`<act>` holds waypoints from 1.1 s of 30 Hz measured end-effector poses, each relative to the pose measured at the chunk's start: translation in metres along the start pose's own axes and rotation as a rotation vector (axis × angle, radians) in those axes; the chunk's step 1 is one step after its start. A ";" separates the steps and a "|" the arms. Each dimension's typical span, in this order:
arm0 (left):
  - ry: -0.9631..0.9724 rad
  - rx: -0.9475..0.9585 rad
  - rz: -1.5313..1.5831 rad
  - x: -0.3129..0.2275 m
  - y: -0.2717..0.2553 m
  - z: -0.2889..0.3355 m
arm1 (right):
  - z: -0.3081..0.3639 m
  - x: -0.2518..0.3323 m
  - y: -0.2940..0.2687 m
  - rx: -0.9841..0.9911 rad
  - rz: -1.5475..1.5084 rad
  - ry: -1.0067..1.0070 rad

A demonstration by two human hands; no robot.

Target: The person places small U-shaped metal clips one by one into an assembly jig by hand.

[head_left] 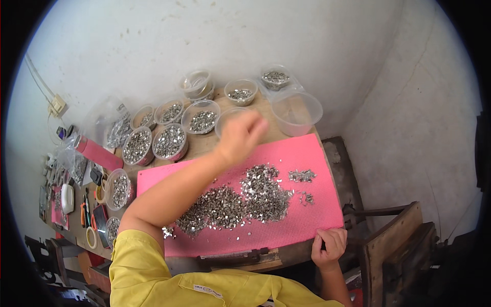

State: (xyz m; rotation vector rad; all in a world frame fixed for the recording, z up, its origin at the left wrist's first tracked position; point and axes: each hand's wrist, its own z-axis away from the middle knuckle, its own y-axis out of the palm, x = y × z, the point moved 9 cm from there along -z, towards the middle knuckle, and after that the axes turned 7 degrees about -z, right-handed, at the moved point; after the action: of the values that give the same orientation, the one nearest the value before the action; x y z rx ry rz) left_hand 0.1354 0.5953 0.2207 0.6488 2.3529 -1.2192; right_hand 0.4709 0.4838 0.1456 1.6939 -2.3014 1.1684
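My left hand [241, 137] is raised over the far part of the pink mat [307, 225], its forearm crossing above the mat. Its fingers are drawn together and slightly blurred; whatever they hold is hidden. Just behind it a clear round tub [221, 124] is partly covered by the hand. My right hand [330, 247] rests at the mat's near right corner with its fingers curled in; I cannot make out anything inside. Between the hands lies a large heap of small shiny metal pieces [263, 194]. Two small clusters, a larger one [303, 176] and a smaller one [306, 198], lie to its right.
Clear tubs of metal pieces [203, 121] line the back and left. A larger clear container [296, 113] stands at the back right. Left are a pink bottle [99, 152], a tape roll [91, 237] and several tools. A wooden chair [391, 245] stands right, near a wall.
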 end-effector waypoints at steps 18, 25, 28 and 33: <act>-0.088 0.479 -0.712 0.192 0.068 -0.118 | -0.002 -0.009 0.000 0.077 0.000 0.082; -0.108 0.470 -0.670 0.202 0.059 -0.112 | 0.002 -0.011 0.003 0.068 -0.016 0.064; -0.132 0.492 -0.709 0.200 0.060 -0.112 | 0.004 -0.011 0.002 0.073 -0.008 0.065; -0.168 0.504 -0.690 0.199 0.056 -0.111 | 0.003 -0.004 -0.001 0.085 -0.015 0.071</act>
State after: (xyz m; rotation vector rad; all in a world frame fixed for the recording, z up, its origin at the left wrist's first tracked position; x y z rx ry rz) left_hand -0.0093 0.7585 0.1340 -0.1726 2.1888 -2.0998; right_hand 0.4745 0.4857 0.1422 1.6647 -2.2245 1.3185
